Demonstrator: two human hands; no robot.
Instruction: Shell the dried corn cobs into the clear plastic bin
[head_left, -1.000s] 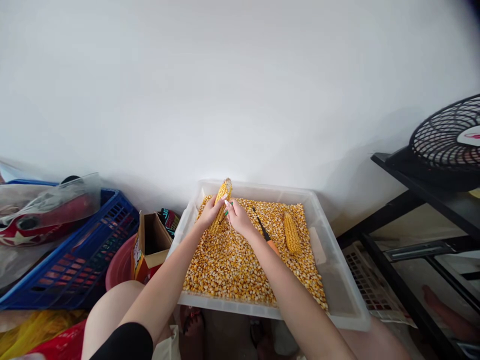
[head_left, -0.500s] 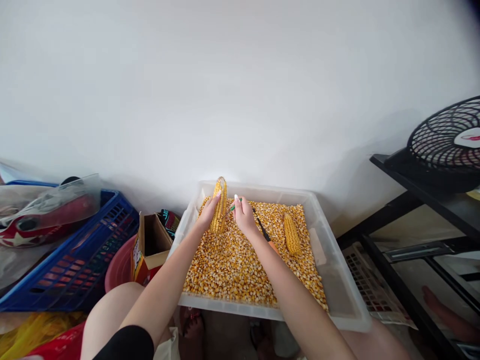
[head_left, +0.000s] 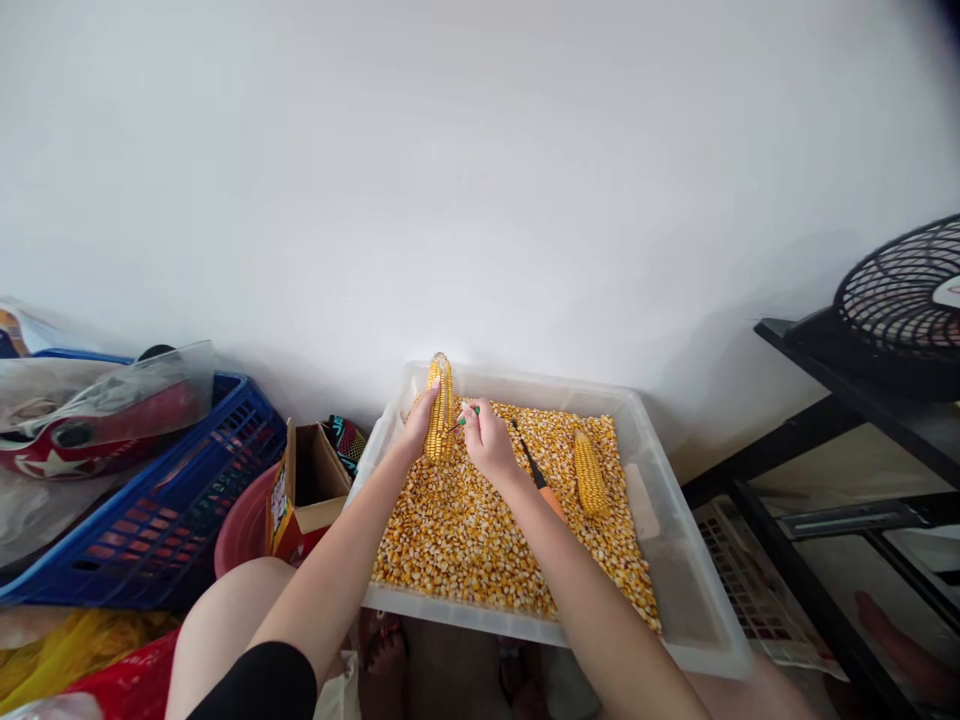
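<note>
My left hand (head_left: 418, 425) is closed around a yellow corn cob (head_left: 440, 410), held upright and slightly tilted over the bin. My right hand (head_left: 489, 440) grips a small tool with a green handle (head_left: 470, 415). Its thin metal shaft points left and reaches the side of the cob; the tip is too small to make out. Below both hands, loose corn kernels (head_left: 465, 540) fill much of a translucent plastic bin (head_left: 697, 600). A second corn cob (head_left: 590, 475) lies on the kernels to the right. Beside it rests a black tool with an orange handle (head_left: 553, 500), partly behind my right forearm.
Left of the bin stand an open cardboard box (head_left: 311, 480), a pink basin (head_left: 244, 520) and a blue crate (head_left: 150, 510) with bagged items. On the right, a black fan (head_left: 900, 295) sits on a black metal frame (head_left: 795, 580). A white wall (head_left: 480, 180) rises behind the bin.
The view has shifted slightly. My right hand has turned a little, and the green-handled tool's shaft now lies flatter against the cob. Both hands keep their holds.
</note>
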